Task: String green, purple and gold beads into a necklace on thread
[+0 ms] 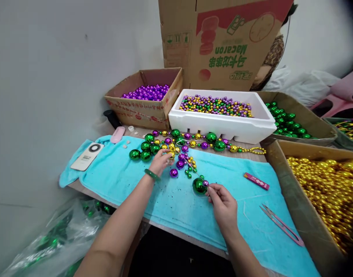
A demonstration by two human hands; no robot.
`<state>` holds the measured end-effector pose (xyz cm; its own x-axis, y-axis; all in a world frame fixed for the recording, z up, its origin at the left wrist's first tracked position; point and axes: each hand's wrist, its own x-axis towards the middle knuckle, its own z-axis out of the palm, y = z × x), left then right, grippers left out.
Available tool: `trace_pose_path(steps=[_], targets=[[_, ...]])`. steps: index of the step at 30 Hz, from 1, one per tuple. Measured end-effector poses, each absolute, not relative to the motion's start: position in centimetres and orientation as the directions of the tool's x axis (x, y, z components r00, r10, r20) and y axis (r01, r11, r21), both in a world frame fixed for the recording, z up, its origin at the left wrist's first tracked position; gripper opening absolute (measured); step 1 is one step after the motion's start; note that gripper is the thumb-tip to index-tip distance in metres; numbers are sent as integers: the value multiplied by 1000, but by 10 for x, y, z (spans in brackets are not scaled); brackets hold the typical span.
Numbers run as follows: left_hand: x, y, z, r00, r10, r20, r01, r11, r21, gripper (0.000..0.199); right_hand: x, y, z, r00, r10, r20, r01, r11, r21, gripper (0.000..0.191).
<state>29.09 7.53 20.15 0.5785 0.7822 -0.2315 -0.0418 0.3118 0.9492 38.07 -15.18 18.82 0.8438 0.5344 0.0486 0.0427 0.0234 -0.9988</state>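
My right hand (224,202) is closed in a pinch at the near end of a thin, straight beading needle (192,167). A small purple bead (205,183) sits on it at my fingertips. Right beside them is a large green bead (199,186) on the turquoise towel. My left hand (161,163), with a green bangle at the wrist, has its fingers curled around a gold bead (172,155) in the loose pile. Around that pile lie large green beads (145,156), purple beads (180,164) and small green beads (188,172). Finished-looking bead strands (219,145) stretch behind.
A white foam box (222,126) of mixed beads stands behind, next to a carton (144,111) of purple beads. Gold beads fill a box (297,188) at right. Thread snips (283,226), a small maroon packet (256,181) and a phone (87,157) lie on the towel (176,215).
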Motion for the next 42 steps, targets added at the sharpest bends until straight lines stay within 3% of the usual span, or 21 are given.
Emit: trace_pose_path(steps=[3, 5, 9, 22, 27, 32, 42], targets=[[279, 70, 219, 705, 622, -341, -269, 678, 684, 22, 382, -152, 189, 839, 542, 44, 47, 8, -999, 28], [273, 67, 226, 714, 611, -343, -348, 734, 583, 22, 381, -151, 189, 824, 565, 51, 66, -5, -998, 29], [268, 66, 229, 698, 632, -337, -419, 742, 523, 22, 379, -151, 186, 796, 603, 58, 99, -35, -994, 28], [265, 60, 231, 706, 624, -333, -409, 744, 528, 23, 379, -148, 178, 790, 613, 10, 81, -88, -993, 28], [268, 51, 232, 710, 634, -308, -357, 700, 618, 21, 379, -147, 181, 795, 607, 4, 73, -90, -993, 29], [270, 37, 235, 748, 639, -180, -327, 590, 738, 26, 376, -142, 185, 808, 589, -37, -12, -46, -999, 30], [269, 35, 238, 781, 596, -184, -305, 622, 721, 27, 383, -143, 186, 775, 631, -35, -55, 12, -998, 25]])
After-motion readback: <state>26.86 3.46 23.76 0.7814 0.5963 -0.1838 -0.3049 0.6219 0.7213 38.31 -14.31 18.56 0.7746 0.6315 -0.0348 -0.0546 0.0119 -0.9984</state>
